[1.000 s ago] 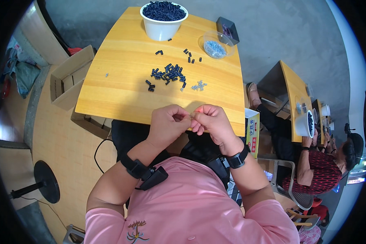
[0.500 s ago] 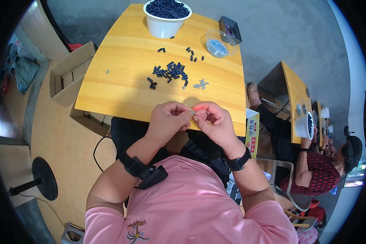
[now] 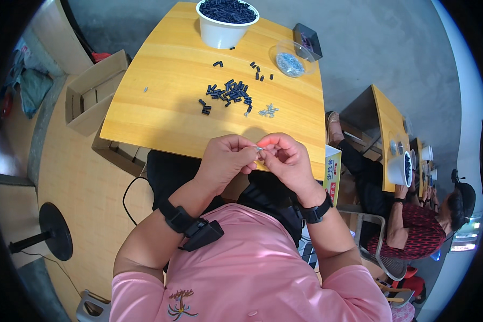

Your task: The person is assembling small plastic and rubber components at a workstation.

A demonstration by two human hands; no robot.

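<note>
A: Left hand (image 3: 225, 161) and right hand (image 3: 284, 158) meeting just over the near edge of the desk (image 3: 161, 107), fingertips pinching together on a tiny silvery part (image 3: 259, 148).

B: Both clamping on it?

A: Both closing on it from either side, thumbs and forefingers touching. Too small for telling its shape.

B: And sitting where, against the rest?

A: Hovering at the near edge, toward the near right corner. Lying well apart, past the middle of the desk, a loose heap of small black pieces (image 3: 228, 94), with a little cluster of silvery bits (image 3: 268, 111) just beside it on the right.

B: Far edge?

A: White bowl (image 3: 226, 24) brimming with dark pieces at the far edge, clear dish (image 3: 291, 56) and dark tray (image 3: 307, 40) crowding the far right corner.

B: Room for moving?

A: Bare wood stretching across the whole left half and along the near edge. Cardboard box (image 3: 88, 96) standing off the left edge, on the floor.
</note>
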